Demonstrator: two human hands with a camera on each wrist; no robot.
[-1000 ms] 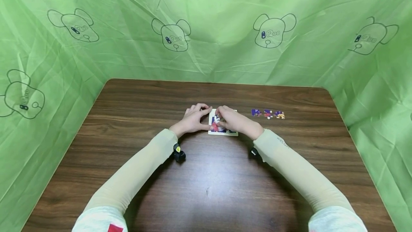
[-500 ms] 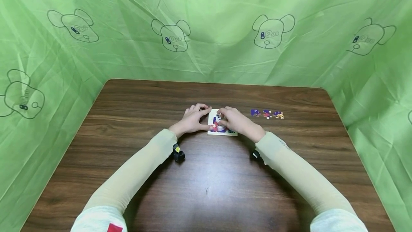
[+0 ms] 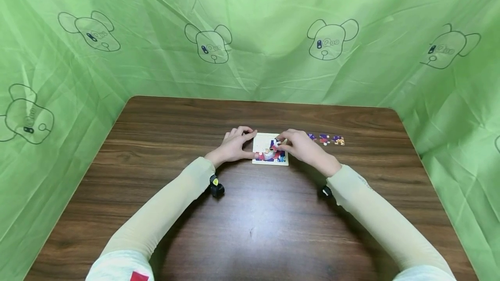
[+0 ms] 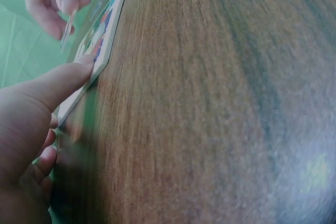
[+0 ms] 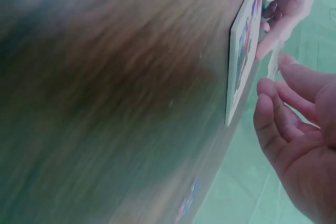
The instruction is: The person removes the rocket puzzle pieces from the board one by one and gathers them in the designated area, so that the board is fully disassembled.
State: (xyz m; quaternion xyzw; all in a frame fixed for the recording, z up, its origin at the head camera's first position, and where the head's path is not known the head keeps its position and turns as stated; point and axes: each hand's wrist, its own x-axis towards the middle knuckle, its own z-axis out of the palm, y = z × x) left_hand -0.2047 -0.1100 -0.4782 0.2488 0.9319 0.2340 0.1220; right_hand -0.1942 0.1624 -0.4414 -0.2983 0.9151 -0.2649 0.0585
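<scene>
A white-edged puzzle board (image 3: pixel 261 142) lies on the table with colourful pieces along its lower part; its upper left shows pale. My left hand (image 3: pixel 232 145) holds the board's left edge, thumb on the lower corner and fingers at the upper one. Over the board's right side, my right hand (image 3: pixel 304 147) pinches a puzzle piece (image 3: pixel 276 143) between thumb and fingers. In the left wrist view that piece (image 4: pixel 67 31) is tilted on edge, raised off the board. The right wrist view also shows the piece (image 5: pixel 273 65) above the surface.
Loose puzzle pieces (image 3: pixel 324 138) lie in a row on the dark wooden table (image 3: pixel 250 220), right of the board; the leftmost is partly covered by my right hand. Green cloth (image 3: pixel 265 73) hangs behind the table and at both sides.
My right hand has moved right across the board with the piece, uncovering the pale upper left area. My left hand has stayed at the board's left edge.
</scene>
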